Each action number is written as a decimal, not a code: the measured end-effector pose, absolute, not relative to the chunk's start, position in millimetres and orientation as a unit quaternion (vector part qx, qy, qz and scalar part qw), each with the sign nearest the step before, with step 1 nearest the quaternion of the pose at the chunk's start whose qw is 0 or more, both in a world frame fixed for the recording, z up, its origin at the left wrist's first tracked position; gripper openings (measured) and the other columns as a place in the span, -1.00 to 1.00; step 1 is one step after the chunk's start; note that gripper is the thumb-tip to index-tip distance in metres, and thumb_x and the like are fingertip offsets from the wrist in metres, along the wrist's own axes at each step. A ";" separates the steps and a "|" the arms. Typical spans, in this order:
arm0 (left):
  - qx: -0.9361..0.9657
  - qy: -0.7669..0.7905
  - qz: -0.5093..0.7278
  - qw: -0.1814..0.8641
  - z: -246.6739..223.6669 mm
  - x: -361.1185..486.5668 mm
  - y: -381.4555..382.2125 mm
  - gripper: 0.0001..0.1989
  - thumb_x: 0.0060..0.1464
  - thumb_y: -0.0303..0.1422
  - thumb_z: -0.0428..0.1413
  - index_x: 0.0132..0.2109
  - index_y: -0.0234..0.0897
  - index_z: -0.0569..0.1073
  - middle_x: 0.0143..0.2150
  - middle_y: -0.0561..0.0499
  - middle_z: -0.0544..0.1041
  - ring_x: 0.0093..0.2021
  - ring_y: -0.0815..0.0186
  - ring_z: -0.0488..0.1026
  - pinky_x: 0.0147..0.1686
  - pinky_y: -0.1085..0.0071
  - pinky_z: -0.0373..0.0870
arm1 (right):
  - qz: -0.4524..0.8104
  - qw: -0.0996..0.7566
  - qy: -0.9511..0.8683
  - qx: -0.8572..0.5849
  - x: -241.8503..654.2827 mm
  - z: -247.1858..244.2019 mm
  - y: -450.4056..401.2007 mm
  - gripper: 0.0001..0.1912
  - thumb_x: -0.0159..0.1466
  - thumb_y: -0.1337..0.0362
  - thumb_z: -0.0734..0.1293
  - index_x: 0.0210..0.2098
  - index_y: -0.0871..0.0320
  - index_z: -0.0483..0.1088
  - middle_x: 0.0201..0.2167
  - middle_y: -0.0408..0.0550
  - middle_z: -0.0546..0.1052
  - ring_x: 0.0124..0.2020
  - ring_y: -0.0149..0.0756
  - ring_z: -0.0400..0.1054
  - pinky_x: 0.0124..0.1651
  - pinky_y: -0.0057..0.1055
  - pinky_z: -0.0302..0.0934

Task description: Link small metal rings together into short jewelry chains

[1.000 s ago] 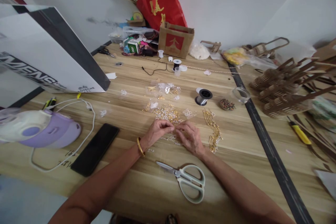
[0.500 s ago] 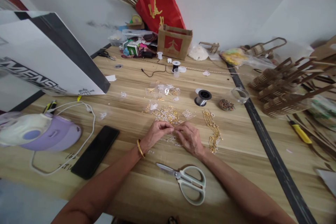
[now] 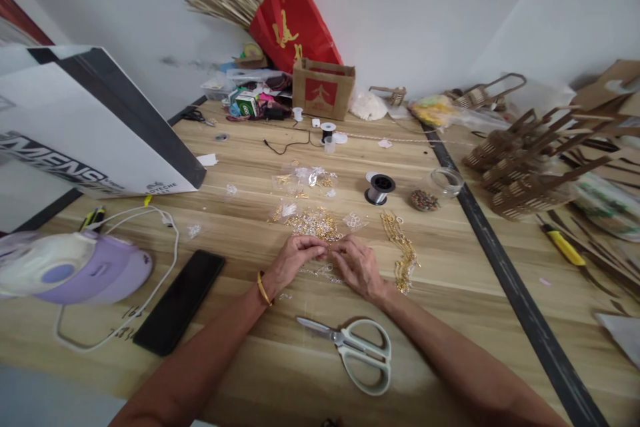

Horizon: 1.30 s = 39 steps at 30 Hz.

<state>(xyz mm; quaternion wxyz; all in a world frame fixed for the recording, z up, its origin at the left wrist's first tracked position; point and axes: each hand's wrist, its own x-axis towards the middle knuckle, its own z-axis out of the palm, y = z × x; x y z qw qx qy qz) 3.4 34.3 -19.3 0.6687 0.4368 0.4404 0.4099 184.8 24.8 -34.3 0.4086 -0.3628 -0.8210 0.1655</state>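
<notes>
My left hand [image 3: 295, 260], with a gold bangle [image 3: 263, 288] at the wrist, is pinched closed. Its fingertips meet those of my right hand [image 3: 359, 265], also closed; whatever small piece they hold is too tiny to name. Just beyond the fingers lies a pile of gold and silver findings [image 3: 314, 221]. A silver chain [image 3: 320, 269] rests on the table between my hands. Gold chains [image 3: 403, 250] lie to the right of my right hand. Nearer to me, white-handled scissors [image 3: 357, 347] lie with the blades pointing left.
A black phone [image 3: 180, 301], a purple-and-white device [image 3: 100, 267] and a large box [image 3: 90, 127] stand or lie at left. Beyond my hands is a wire spool [image 3: 380, 189]. A bead pile [image 3: 425, 199], glass jar [image 3: 447, 182] and woven baskets [image 3: 525, 173] are at right.
The view has shifted slightly, so the far objects sit lower and a little to the left. Both hands stay pinched together above the silver chain.
</notes>
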 end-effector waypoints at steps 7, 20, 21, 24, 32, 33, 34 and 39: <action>0.431 0.434 0.409 0.678 -22.5 3.8 33.8 -0.75 -0.22 -0.30 0.31 -0.35 -0.37 0.57 -0.46 0.02 0.57 -0.44 0.38 0.45 -0.30 0.43 0.38 | 0.162 0.413 -0.822 -0.358 184.4 -33.0 24.2 -0.91 0.32 0.35 0.20 -0.24 0.13 0.33 -0.36 -0.02 0.46 -0.33 -0.28 0.35 -0.29 -0.36 0.29; 0.432 0.433 0.419 0.671 -21.6 3.1 34.1 -0.75 -0.23 -0.32 0.32 -0.35 -0.37 0.56 -0.46 0.02 0.57 -0.44 0.38 0.46 -0.31 0.45 0.37 | 0.165 0.411 -0.820 -0.363 184.5 -35.0 24.2 -0.92 0.31 0.35 0.21 -0.22 0.12 0.34 -0.36 -0.03 0.47 -0.33 -0.29 0.36 -0.29 -0.38 0.28; 0.431 0.433 0.419 0.671 -21.9 3.0 34.2 -0.75 -0.23 -0.32 0.32 -0.35 -0.37 0.56 -0.46 0.02 0.57 -0.44 0.38 0.46 -0.32 0.46 0.37 | 0.166 0.411 -0.820 -0.361 184.6 -35.5 24.5 -0.92 0.31 0.35 0.21 -0.22 0.12 0.34 -0.35 -0.04 0.47 -0.33 -0.29 0.36 -0.29 -0.38 0.28; 0.434 0.434 0.418 0.670 -21.8 3.0 34.2 -0.76 -0.22 -0.33 0.32 -0.35 -0.37 0.56 -0.47 0.02 0.57 -0.44 0.39 0.45 -0.32 0.47 0.36 | 0.166 0.412 -0.819 -0.362 184.6 -36.8 25.2 -0.92 0.31 0.34 0.22 -0.22 0.11 0.34 -0.36 -0.04 0.47 -0.33 -0.30 0.37 -0.29 -0.39 0.28; 0.437 0.432 0.419 0.669 -20.4 3.0 34.2 -0.77 -0.22 -0.33 0.32 -0.36 -0.37 0.56 -0.47 0.02 0.56 -0.44 0.38 0.45 -0.32 0.46 0.36 | 0.167 0.409 -0.820 -0.364 184.4 -36.0 24.8 -0.91 0.31 0.35 0.21 -0.23 0.12 0.34 -0.35 -0.03 0.48 -0.33 -0.28 0.36 -0.31 -0.38 0.28; 0.438 0.433 0.418 0.668 -20.3 2.9 34.3 -0.77 -0.22 -0.33 0.32 -0.37 -0.38 0.56 -0.48 0.02 0.56 -0.44 0.38 0.45 -0.32 0.46 0.36 | 0.167 0.409 -0.819 -0.365 184.3 -35.8 24.7 -0.91 0.31 0.34 0.21 -0.23 0.12 0.34 -0.35 -0.03 0.48 -0.33 -0.28 0.36 -0.30 -0.38 0.28; 0.438 0.434 0.417 0.668 -20.3 2.8 34.4 -0.77 -0.23 -0.33 0.32 -0.37 -0.38 0.56 -0.48 0.02 0.56 -0.44 0.38 0.45 -0.32 0.46 0.37 | 0.167 0.408 -0.819 -0.367 184.3 -35.5 24.5 -0.92 0.31 0.34 0.22 -0.23 0.12 0.34 -0.35 -0.03 0.48 -0.33 -0.29 0.37 -0.30 -0.39 0.28; 0.436 0.431 0.423 0.667 -20.3 2.9 34.6 -0.76 -0.23 -0.33 0.32 -0.37 -0.38 0.56 -0.48 0.02 0.56 -0.45 0.38 0.45 -0.33 0.45 0.37 | 0.168 0.406 -0.818 -0.372 184.2 -35.4 24.8 -0.92 0.31 0.34 0.22 -0.22 0.11 0.34 -0.35 -0.04 0.47 -0.32 -0.30 0.38 -0.30 -0.40 0.28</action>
